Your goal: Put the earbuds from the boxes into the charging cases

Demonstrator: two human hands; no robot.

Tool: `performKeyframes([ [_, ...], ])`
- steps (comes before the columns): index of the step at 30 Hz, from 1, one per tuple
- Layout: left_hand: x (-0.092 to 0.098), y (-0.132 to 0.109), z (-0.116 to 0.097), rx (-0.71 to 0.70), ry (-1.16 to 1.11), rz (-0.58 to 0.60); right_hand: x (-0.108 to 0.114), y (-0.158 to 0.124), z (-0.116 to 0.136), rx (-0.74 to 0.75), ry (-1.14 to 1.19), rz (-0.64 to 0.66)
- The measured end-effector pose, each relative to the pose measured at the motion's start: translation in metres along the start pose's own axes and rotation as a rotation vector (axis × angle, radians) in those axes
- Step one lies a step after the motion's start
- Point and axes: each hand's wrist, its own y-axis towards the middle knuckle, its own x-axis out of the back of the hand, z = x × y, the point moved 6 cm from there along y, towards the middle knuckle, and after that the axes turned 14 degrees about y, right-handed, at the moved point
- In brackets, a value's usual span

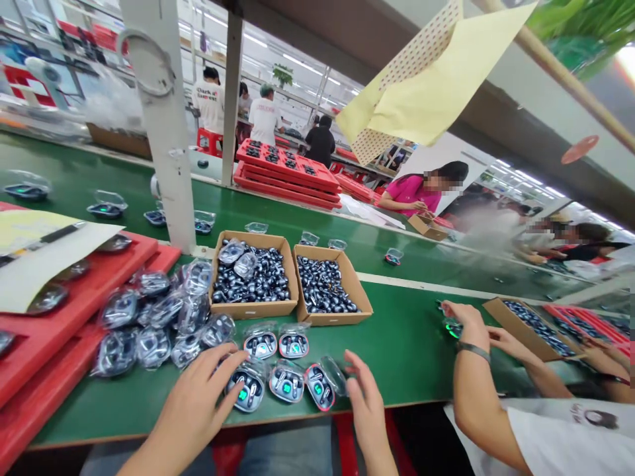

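Touching earbud cases (286, 383), left hand (191, 410) spread, right hand (367, 413) open

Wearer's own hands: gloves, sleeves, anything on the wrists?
Bare on both sides: the left hand and right hand wear no gloves, and no ring, watch or band shows. No sleeve shows on either forearm in frame. Below the bench edge, the lap looks like blue-grey denim trousers.
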Motion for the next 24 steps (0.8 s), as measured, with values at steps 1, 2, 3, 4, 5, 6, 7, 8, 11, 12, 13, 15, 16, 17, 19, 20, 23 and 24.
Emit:
performKeyframes([
  [1,-0.001,0.004,-0.002,-0.025,0.009,0.010,-0.008,-0.002,0.007,0.024,-0.049,0.076],
  [2,-0.002,0.008,-0.004,-0.051,0.022,0.027,-0.012,-0.002,0.014,0.042,-0.103,0.121],
  [3,-0.003,0.013,-0.006,-0.066,0.040,0.044,-0.014,0.000,0.021,0.057,-0.149,0.133],
  [4,-0.003,0.019,-0.008,-0.070,0.059,0.058,-0.013,0.003,0.027,0.071,-0.176,0.128],
  [5,-0.002,0.024,-0.009,-0.069,0.078,0.063,-0.011,0.007,0.035,0.083,-0.181,0.124],
  [6,-0.001,0.030,-0.011,-0.067,0.095,0.058,-0.011,0.011,0.042,0.091,-0.169,0.137],
  [7,0.000,0.035,-0.013,-0.063,0.111,0.050,-0.013,0.013,0.049,0.096,-0.151,0.189],
  [8,0.001,0.041,-0.015,-0.059,0.124,0.046,-0.019,0.014,0.056,0.101,-0.134,0.282],
  [11,-0.002,0.054,-0.017,-0.051,0.137,0.092,-0.051,0.003,0.074,0.127,-0.114,0.591],
  [12,-0.004,0.058,-0.017,-0.046,0.132,0.123,-0.061,0.000,0.077,0.145,-0.118,0.633],
  [13,-0.007,0.061,-0.016,-0.046,0.124,0.151,-0.067,-0.003,0.079,0.161,-0.119,0.637],
  [15,-0.012,0.064,-0.017,-0.062,0.118,0.193,-0.067,-0.002,0.075,0.166,-0.100,0.574],
  [16,-0.014,0.065,-0.018,-0.071,0.122,0.206,-0.060,0.000,0.070,0.152,-0.080,0.531],
  [17,-0.016,0.065,-0.019,-0.080,0.130,0.213,-0.047,0.004,0.061,0.125,-0.057,0.482],
  [19,-0.018,0.066,-0.026,-0.087,0.145,0.200,-0.008,0.018,0.035,0.048,-0.026,0.353],
  [20,-0.018,0.066,-0.030,-0.082,0.146,0.190,0.018,0.027,0.018,-0.002,-0.031,0.252],
  [23,-0.025,0.069,-0.050,-0.075,0.125,0.191,0.102,0.062,-0.036,-0.124,-0.105,-0.187],
  [24,-0.028,0.071,-0.058,-0.079,0.113,0.201,0.127,0.073,-0.051,-0.122,-0.141,-0.352],
])
